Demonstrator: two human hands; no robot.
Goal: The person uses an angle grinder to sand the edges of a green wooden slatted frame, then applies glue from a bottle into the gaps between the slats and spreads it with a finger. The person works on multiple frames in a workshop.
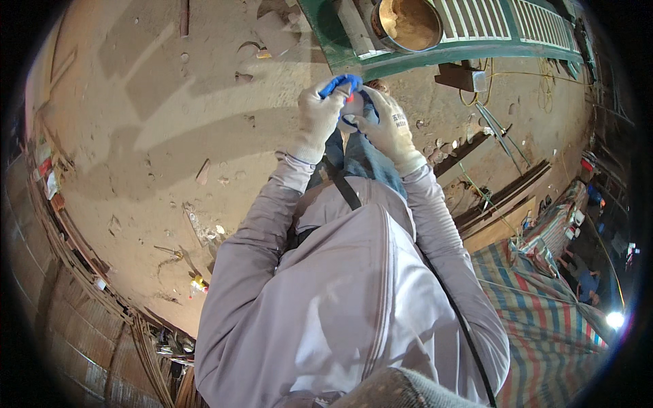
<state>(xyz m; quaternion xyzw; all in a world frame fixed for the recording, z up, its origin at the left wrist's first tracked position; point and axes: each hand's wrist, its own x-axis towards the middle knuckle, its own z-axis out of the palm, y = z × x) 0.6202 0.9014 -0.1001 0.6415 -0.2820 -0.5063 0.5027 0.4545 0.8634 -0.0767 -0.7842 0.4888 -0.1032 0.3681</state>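
Note:
Both my hands wear white knit gloves with blue-coated fingers, held close together in front of my body above the dirt floor [224, 88]. My left hand [321, 121] curls its fingers inward, and my right hand [389, 129] bends thumb and fingers toward it. Between them is a small greyish object [352, 109] with a bright red spot. The gloves cover part of it, and its kind cannot be made out. Both hands are closed at its edges.
A green frame with white slats [476, 20] lies ahead right, with a round metal pot [410, 24] holding brown material. A metal box section [468, 77], rods [502, 139] and wooden boards [503, 200] lie right. Pliers [169, 251] lie left; a striped tarp [537, 319] spreads near right.

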